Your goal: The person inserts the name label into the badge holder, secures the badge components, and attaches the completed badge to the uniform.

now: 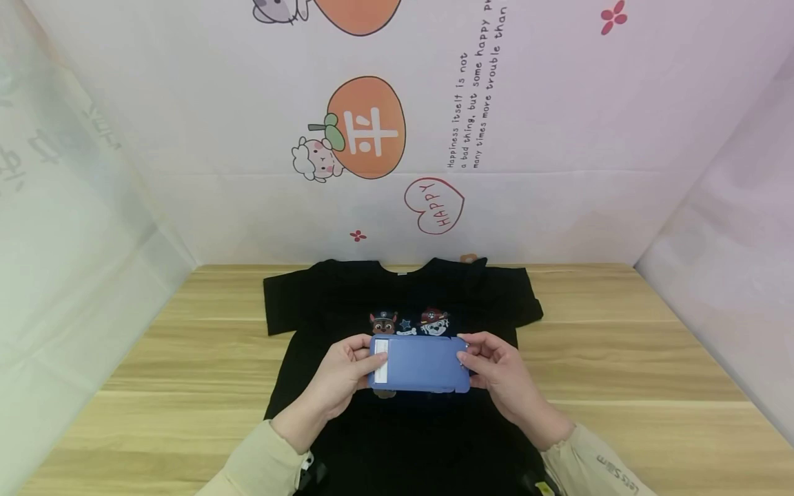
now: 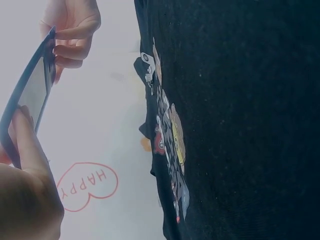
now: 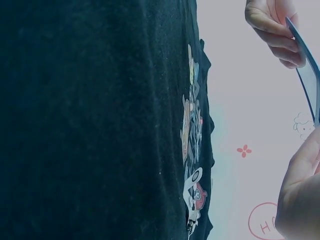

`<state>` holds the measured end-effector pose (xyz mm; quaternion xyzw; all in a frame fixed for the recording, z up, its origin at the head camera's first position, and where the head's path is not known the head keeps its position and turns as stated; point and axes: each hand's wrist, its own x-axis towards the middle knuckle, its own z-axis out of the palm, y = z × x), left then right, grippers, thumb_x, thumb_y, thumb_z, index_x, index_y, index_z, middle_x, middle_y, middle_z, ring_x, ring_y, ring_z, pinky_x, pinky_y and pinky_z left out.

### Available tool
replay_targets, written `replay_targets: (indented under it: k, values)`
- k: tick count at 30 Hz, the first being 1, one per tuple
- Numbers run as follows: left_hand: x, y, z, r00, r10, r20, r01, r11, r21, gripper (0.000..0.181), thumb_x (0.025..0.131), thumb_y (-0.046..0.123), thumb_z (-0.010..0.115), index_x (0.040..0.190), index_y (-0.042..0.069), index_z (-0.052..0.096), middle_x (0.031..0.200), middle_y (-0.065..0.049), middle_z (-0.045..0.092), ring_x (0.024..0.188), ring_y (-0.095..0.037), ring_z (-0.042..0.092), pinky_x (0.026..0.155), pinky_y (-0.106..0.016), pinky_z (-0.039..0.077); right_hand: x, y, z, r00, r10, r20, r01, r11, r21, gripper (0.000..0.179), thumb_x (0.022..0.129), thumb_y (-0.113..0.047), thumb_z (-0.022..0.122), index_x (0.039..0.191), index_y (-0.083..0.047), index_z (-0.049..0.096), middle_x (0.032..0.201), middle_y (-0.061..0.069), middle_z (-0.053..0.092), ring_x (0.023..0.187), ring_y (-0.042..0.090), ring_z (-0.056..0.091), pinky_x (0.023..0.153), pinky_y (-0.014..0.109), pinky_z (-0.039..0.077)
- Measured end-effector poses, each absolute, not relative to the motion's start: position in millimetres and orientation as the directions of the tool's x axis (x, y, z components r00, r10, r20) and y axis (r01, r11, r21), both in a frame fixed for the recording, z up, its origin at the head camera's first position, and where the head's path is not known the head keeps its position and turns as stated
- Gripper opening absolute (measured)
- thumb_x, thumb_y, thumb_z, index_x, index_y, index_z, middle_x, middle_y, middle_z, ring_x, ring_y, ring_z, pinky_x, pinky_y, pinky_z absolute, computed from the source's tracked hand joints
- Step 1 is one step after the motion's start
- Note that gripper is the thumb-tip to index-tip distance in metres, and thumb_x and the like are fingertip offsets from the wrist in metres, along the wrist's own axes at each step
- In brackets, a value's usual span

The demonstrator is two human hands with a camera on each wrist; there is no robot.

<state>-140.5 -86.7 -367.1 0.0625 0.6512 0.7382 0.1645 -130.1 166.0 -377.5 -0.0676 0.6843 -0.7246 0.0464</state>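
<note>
Both hands hold up a flat blue rectangular case (image 1: 424,364) above a black T-shirt (image 1: 397,441). A white strip (image 1: 381,362) runs across its left end. My left hand (image 1: 340,372) pinches that end, the thumb on the front face and the fingers behind. At the other end my right hand (image 1: 499,372) grips the case in the same way, with a small shiny bit at the edge by its fingers. Seen edge-on in the left wrist view, the case (image 2: 25,85) is thin, with a pale inner face. The T-shirt lies spread flat, cartoon dogs (image 1: 434,322) printed on its chest, partly hidden by the case.
A light wood-grain table (image 1: 620,358) carries the shirt. White printed cloth (image 1: 248,172) hangs behind it, with pale cloth walls at the left (image 1: 80,275) and right (image 1: 732,241).
</note>
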Motion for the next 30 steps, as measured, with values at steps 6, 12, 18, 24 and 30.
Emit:
replay_targets:
  k: [6,12,18,24,30]
  values:
    - [-140.4,-86.7,-366.8,-0.938,0.325,-0.119,-0.156,-0.090,0.984,0.027,0.092,0.006,0.059,0.112,-0.011,0.051,0.104,-0.016,0.070,0.085,-0.015,0.068,0.082,-0.039,0.055,-130.7,165.7,-378.1,-0.987,-0.155,0.038,-0.029,-0.061,-0.998,0.020,0.092,-0.007,0.060,0.101,-0.023,0.066,0.082,-0.005,0.055,0.074,0.008,0.054,0.062,0.023,0.053]
    - [-140.7,-86.5,-366.9,-0.937,0.330,-0.118,-0.159,-0.102,0.982,0.026,0.092,0.005,0.059,0.112,-0.010,0.052,0.104,-0.016,0.070,0.084,-0.015,0.069,0.081,-0.039,0.056,-130.0,165.0,-377.9,-0.991,-0.135,0.018,-0.011,-0.048,-0.999,0.018,0.092,-0.006,0.059,0.106,-0.014,0.066,0.083,-0.003,0.055,0.077,0.010,0.055,0.066,0.024,0.055]
    - [-139.4,-85.9,-366.0,-0.938,0.328,-0.110,-0.152,-0.106,0.983,0.025,0.092,0.004,0.059,0.110,-0.011,0.052,0.103,-0.017,0.070,0.083,-0.015,0.069,0.080,-0.039,0.056,-128.9,164.5,-377.6,-0.993,-0.114,0.013,-0.008,-0.045,-0.999,0.018,0.091,-0.005,0.060,0.107,-0.012,0.067,0.082,-0.003,0.055,0.077,0.010,0.054,0.065,0.025,0.054]
    - [-138.3,-85.1,-365.4,-0.941,0.321,-0.110,-0.152,-0.109,0.982,0.026,0.092,0.004,0.059,0.110,-0.013,0.051,0.104,-0.019,0.070,0.083,-0.015,0.069,0.080,-0.040,0.056,-128.9,165.0,-377.2,-0.992,-0.119,0.036,-0.030,-0.052,-0.998,0.018,0.091,-0.005,0.060,0.104,-0.015,0.068,0.082,-0.004,0.055,0.076,0.010,0.054,0.064,0.025,0.054]
    - [-138.6,-84.2,-366.6,-0.940,0.320,-0.116,-0.159,-0.112,0.981,0.024,0.092,0.004,0.059,0.109,-0.011,0.052,0.102,-0.018,0.070,0.083,-0.016,0.069,0.079,-0.040,0.056,-129.2,165.6,-377.2,-0.992,-0.120,0.046,-0.041,-0.049,-0.998,0.018,0.091,-0.004,0.060,0.106,-0.009,0.067,0.081,-0.004,0.056,0.075,0.009,0.054,0.063,0.024,0.055]
